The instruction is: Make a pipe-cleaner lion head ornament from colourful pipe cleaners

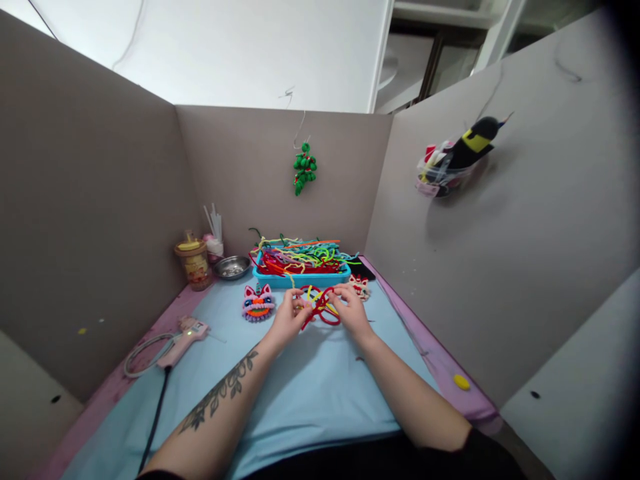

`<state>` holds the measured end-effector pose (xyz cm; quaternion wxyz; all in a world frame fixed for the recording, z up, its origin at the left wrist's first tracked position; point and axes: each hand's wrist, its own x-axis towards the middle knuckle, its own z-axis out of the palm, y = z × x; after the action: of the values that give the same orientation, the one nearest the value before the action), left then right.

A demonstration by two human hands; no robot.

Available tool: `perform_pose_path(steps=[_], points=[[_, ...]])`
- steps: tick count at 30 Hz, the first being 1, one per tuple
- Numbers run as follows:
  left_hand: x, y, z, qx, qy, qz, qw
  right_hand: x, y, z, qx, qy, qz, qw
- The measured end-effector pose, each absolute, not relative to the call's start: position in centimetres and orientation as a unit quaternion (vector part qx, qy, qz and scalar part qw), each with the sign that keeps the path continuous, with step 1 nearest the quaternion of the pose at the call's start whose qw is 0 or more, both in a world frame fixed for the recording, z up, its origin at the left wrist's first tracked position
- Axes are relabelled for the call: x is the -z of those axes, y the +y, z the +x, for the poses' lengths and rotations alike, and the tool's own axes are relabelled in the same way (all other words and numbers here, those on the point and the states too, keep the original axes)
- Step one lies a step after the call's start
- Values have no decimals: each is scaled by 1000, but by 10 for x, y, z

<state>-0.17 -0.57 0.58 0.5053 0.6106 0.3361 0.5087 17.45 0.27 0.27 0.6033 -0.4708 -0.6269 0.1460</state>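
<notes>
Near the blue tray (300, 281), your left hand (288, 319) and right hand (354, 316) pinch red stems (321, 305), seemingly mid-shaping, which calls for steady bending.

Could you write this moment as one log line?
left hand: holding red loops | right hand: holding same loops | around: pink glue gun, blue tray of colourful strands

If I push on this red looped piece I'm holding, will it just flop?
Probably not: the red looped piece seems fairly stiff, since its loops stand open between the left hand and right hand. It's likely light for its size, being slim strands around open gaps. Those thin curves might bend if pressed.
</notes>
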Motion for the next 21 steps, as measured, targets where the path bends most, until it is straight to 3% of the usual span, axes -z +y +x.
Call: perform_pose_path(steps=[16,21], points=[[-1,-4,-3,-497,348,642,469,-2,1,172,-271,-614,-441,596],[-1,-3,-3,-512,346,625,476,-5,-4,169,-209,-648,-453,575]])
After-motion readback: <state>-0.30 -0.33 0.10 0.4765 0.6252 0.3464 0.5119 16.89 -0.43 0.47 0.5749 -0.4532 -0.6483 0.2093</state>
